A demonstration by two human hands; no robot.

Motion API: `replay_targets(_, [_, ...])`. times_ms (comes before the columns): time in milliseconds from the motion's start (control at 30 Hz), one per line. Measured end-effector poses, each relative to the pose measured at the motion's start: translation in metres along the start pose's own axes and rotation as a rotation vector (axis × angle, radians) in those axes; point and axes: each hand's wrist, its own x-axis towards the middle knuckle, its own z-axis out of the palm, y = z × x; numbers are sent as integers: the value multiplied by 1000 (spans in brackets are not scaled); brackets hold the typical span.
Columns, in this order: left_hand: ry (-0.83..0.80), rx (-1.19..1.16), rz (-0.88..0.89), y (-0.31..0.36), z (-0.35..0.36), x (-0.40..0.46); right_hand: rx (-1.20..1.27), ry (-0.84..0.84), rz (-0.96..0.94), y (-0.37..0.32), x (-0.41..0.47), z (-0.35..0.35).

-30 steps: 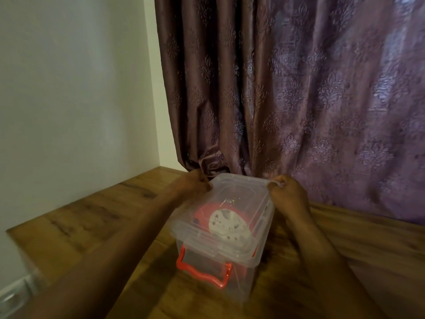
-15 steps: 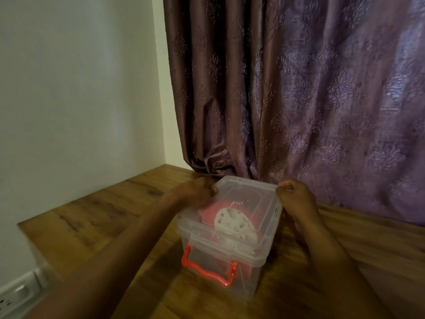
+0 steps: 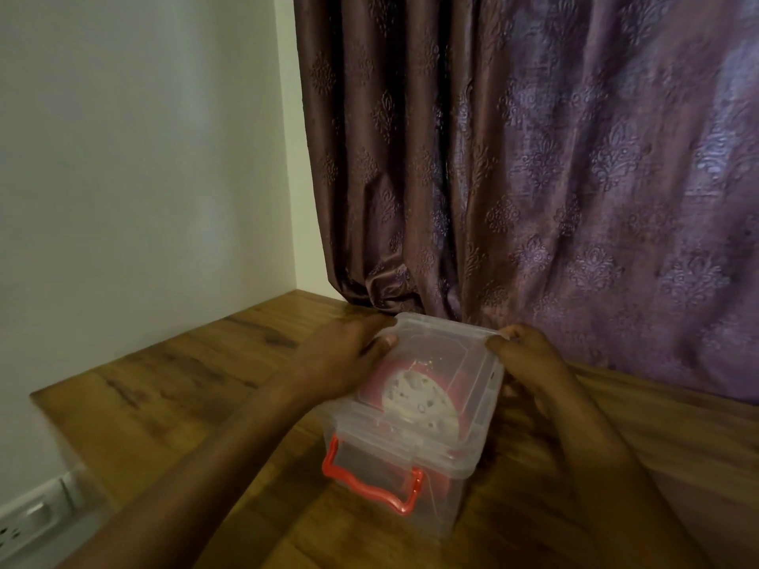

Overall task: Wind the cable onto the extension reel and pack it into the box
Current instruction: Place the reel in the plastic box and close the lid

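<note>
Wood-grain brown tabletop (image 3: 172, 388) runs into a corner where a plain white wall (image 3: 143, 158) on the left meets a purple patterned curtain (image 3: 534, 158) hanging along the far edge. A white socket strip (image 3: 33, 515) sits on the wall below the tabletop's left edge.

A clear plastic storage box (image 3: 435, 503) with a red carry handle (image 3: 369, 486) on its near face stands close to the far edge, its back almost against the curtain folds. Bare wood lies open to its left as far as the wall, and to its right and near side. Inside, seen through the plastic, lies the red extension reel with a pale round face plate (image 3: 419, 400); its cable cannot be made out.

A clear plastic lid (image 3: 443, 347) sits on the box. The left hand (image 3: 341, 363) grips the lid's far left corner, fingers curled over the rim and thumb on top. The right hand (image 3: 530, 355) pinches the far right corner with curled fingers.

No brand, label or writing is readable anywhere.
</note>
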Motion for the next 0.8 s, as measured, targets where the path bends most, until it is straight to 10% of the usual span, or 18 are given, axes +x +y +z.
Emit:
replay_targets(100, [46,-232,170,17,-10,-41,-33,16,-37,-1,-1,0])
replay_targets(267, [-30,69,366,17,4,-86,-5,12,-20,-2,0,1])
replay_targets(800, [80,64,276,24,30,-100,-92,90,-61,0,-6,5])
